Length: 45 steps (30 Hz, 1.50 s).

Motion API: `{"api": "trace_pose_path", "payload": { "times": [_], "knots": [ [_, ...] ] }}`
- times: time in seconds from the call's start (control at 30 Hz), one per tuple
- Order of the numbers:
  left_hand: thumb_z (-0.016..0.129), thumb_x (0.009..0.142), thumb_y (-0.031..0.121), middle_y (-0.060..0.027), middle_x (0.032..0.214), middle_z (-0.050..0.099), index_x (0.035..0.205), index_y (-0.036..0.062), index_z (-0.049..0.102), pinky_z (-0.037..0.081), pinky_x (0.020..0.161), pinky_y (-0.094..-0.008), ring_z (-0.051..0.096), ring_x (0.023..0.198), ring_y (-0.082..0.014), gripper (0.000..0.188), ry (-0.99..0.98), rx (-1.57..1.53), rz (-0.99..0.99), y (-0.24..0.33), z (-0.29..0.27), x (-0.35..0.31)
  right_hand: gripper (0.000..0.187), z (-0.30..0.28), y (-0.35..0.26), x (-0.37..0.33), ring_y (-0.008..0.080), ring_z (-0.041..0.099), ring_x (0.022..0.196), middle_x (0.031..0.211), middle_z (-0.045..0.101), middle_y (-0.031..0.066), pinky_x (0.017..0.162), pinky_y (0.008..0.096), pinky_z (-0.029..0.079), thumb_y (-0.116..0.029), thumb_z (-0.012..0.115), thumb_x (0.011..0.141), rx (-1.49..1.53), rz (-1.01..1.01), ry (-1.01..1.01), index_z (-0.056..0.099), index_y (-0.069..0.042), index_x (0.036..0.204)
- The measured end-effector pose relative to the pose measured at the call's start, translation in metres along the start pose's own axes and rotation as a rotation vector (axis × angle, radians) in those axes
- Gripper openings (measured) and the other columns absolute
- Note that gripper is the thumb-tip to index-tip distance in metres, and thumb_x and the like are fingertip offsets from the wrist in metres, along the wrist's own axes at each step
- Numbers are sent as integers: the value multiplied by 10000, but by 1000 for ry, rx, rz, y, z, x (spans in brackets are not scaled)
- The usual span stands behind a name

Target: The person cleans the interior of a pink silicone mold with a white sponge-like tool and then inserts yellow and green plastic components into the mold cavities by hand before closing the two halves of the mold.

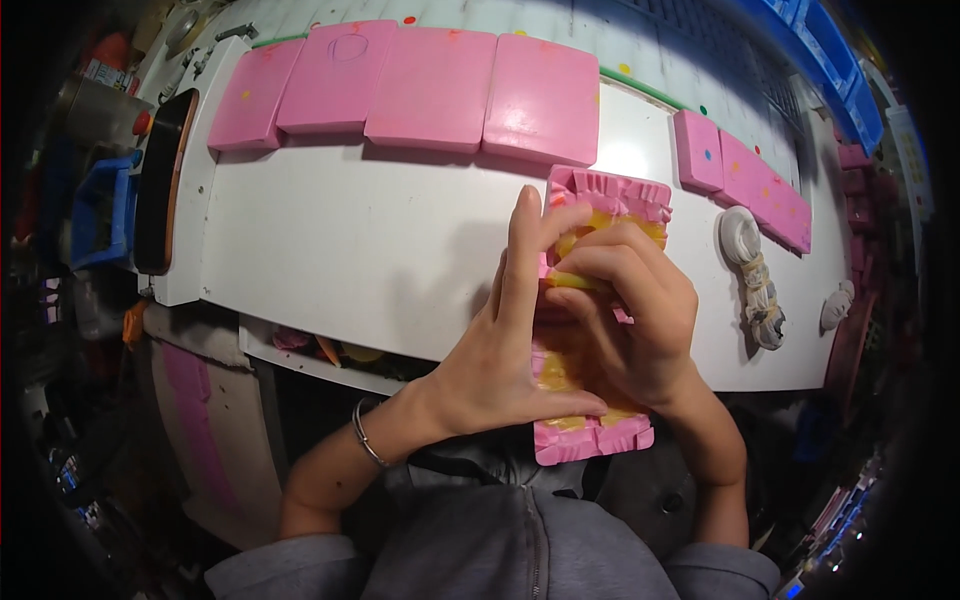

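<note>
Pink with ruffled ends and yellow patches, the long piece (598, 442) extended past the white table's (310, 240) near edge. Through my remote feed, I saw the left hand (497, 352) spread wide along it; the right hand (645, 300) pinched a yellow strip (582, 283) over its middle.

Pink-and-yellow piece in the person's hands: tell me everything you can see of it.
The piece is long and roughly rectangular, with ridged, folded-looking pink ends and a glossy yellow middle; it looks like soft rubber. It runs lengthwise away from the person, its near end reaching past the table's front edge in view. The left hand spans its left side, thumb across the near part. The right hand covers much of its middle, pinching a yellowish strip; whether that is attached is unclear.
</note>
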<state>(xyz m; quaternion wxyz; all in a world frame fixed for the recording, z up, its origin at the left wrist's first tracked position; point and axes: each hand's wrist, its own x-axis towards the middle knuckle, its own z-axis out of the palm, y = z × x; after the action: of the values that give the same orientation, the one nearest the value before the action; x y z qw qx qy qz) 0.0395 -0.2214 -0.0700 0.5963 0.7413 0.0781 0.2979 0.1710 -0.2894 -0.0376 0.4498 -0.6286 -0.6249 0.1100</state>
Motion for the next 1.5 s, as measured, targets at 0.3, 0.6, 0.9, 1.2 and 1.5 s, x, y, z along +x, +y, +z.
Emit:
{"api": "trace_pose_path", "payload": {
  "times": [0.3, 0.6, 0.9, 1.2, 1.5],
  "knots": [
    [865, 516, 176, -226, 1401, 239, 1411, 32, -144, 285, 1031, -414, 275, 1285, -376, 1355, 52, -213, -115, -4, -1, 2, 172, -9, 2, 15, 281, 566, 704, 823, 527, 97, 540, 353, 457, -20, 632, 738, -109, -7, -174, 552, -39, 889],
    [845, 541, 220, -221, 1415, 217, 1410, 7, -95, 213, 1059, -432, 265, 1285, -392, 1298, 17, -31, -111, -5, 0, -3, 304, 10, 3, -2, 228, 576, 690, 992, 470, 116, 534, 311, 475, -15, 648, 742, -320, 37, 56, 555, -64, 1027],
    [529, 922, 148, -135, 1123, 565, 1270, -79, 415, 434, 900, -256, 557, 1022, -165, 431, 237, -671, -386, 3, -9, 8, 445, 11, 9, -22, 129, 499, 644, 1127, 399, 145, 563, 222, 447, 87, 655, 632, -263, -162, 114, 610, 9, 1068],
    [552, 912, 108, -95, 924, 624, 1068, -100, 570, 495, 748, -213, 596, 845, -106, 261, 275, -512, -452, 3, -8, 20, 580, 15, 8, -30, 275, 477, 905, 1094, 455, 216, 731, 306, 434, 77, 669, 666, -80, -55, 246, 429, 51, 1193],
    [560, 898, 85, -54, 825, 597, 973, -76, 581, 483, 693, -212, 575, 764, -73, 180, 186, -303, -448, 1, -8, 26, 539, 6, 4, -26, 251, 490, 882, 1085, 457, 208, 675, 268, 446, 79, 631, 654, -40, 31, 210, 471, 58, 1168]
  ]
}}
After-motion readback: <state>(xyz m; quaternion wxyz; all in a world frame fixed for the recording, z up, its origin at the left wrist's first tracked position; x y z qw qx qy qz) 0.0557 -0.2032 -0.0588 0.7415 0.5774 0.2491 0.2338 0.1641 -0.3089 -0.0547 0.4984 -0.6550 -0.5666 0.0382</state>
